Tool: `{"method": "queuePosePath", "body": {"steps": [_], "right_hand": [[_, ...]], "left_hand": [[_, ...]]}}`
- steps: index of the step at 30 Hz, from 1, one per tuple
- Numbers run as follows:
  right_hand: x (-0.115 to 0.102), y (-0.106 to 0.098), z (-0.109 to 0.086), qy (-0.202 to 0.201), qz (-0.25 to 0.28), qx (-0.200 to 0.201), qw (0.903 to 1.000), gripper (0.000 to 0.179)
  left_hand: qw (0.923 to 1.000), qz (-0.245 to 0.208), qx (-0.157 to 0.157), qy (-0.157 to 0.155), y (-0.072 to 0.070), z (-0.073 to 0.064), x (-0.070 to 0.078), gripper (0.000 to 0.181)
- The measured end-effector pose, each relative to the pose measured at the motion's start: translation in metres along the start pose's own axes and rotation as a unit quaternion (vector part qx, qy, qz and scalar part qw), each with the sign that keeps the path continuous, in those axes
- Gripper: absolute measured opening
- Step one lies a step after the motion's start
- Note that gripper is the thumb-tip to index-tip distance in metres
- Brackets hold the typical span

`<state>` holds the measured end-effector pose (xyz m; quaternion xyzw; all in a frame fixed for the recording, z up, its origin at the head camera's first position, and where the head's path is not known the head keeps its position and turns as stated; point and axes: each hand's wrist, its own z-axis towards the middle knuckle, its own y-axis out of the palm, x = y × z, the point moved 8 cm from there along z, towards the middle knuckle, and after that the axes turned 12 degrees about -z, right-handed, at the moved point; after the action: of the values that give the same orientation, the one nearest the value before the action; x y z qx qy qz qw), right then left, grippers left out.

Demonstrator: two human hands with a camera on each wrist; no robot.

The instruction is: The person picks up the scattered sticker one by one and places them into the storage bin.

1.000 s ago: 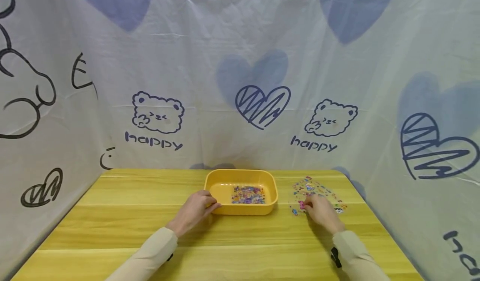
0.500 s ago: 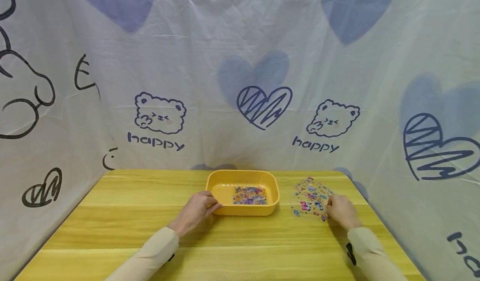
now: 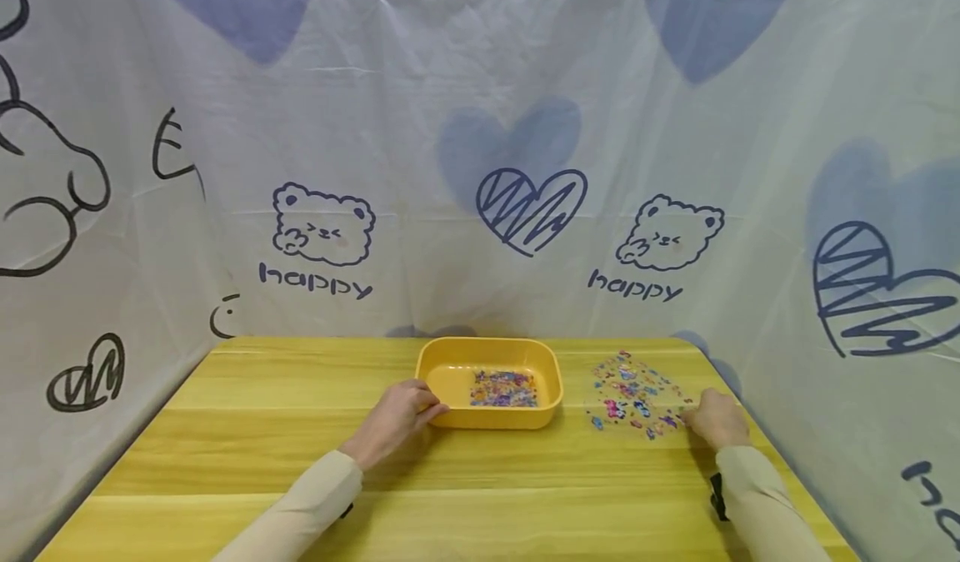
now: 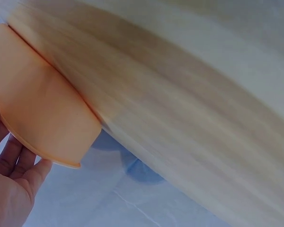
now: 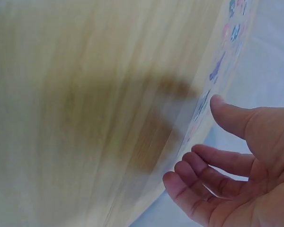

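My left hand [image 3: 401, 420] holds the near left corner of a yellow plastic tray [image 3: 487, 418], thumb and fingers at its rim. The left wrist view shows the fingers of the left hand [image 4: 16, 175] along the rim of the tray [image 4: 47, 104]. Inside the tray lies a patch of small colourful figures [image 3: 504, 388]. To its right, a clear sheet with small colourful stickers [image 3: 633, 395] lies flat on the table. My right hand [image 3: 720, 420] is at the sheet's right edge. In the right wrist view, the right hand [image 5: 246, 165] has its thumb apart from loosely bent fingers.
The wooden table [image 3: 420, 504] carries the tray and the sheet near its back edge. A white cloth curtain [image 3: 420, 128] with blue hearts and bear drawings hangs behind the table and along both sides.
My right hand has moved right, from over the sheet to its right edge, uncovering more stickers. The left hand stays at the tray's corner.
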<state>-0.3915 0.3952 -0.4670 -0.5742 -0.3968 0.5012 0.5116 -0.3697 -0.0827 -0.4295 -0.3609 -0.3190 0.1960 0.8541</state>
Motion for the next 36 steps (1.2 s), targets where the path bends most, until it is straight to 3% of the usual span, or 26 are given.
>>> {"method": "queuePosePath", "body": {"steps": [16,23,36], "right_hand": [[0.022,-0.001,0.002,0.036,-0.009,-0.021,0.9991,0.036],[0.024,0.001,0.003,0.052,-0.008,-0.02,0.9984,0.04],[0.025,0.002,0.008,0.063,-0.009,-0.061,0.9961,0.037]], "left_hand": [[0.9999,-0.01,-0.007,-0.002,0.0,0.003,0.002,0.012],[1.0,-0.009,-0.002,0.002,0.0,0.0,0.001,0.008],[0.9998,-0.009,-0.008,-0.016,-0.001,0.002,-0.002,0.011]]}}
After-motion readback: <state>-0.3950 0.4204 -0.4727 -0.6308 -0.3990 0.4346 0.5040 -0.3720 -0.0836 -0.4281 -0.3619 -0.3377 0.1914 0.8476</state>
